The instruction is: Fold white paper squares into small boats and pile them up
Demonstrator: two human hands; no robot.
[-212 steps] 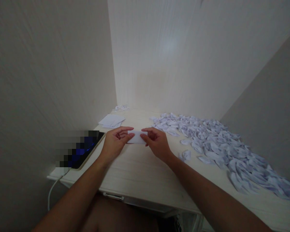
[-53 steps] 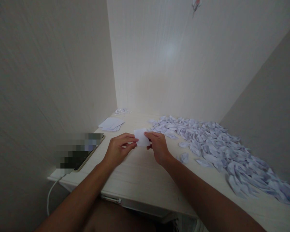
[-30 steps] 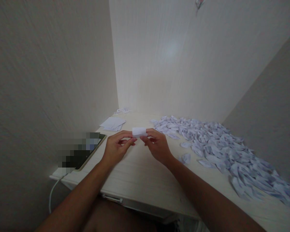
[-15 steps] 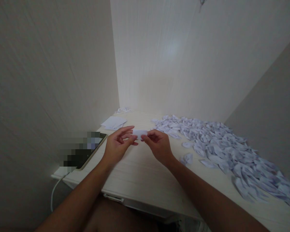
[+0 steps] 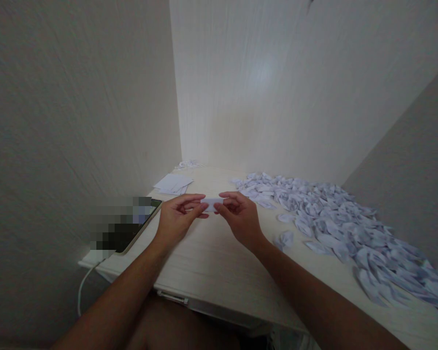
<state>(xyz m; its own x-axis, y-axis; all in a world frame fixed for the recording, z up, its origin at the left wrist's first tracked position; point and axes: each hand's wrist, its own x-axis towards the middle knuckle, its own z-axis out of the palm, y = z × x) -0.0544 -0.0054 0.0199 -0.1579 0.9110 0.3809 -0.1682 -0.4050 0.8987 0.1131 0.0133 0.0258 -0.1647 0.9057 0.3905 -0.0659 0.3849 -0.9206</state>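
White paper slip (image 5: 212, 204) – thumbs and fingers of left hand (image 5: 175, 216) and right hand (image 5: 244, 216) nearly closed, pinching its ends – beside heaped folded papers (image 5: 324, 214).

The left grip (image 5: 178, 214) and right grip (image 5: 241, 214) partly cover the ends of the paper slip (image 5: 212, 204) between them. To their left, pixelation masks much of a touchscreen device (image 5: 138, 224); beyond them, corner scraps (image 5: 189, 164) are too small to identify. Rightward, the folded-paper pile (image 5: 324, 218) runs out of view.
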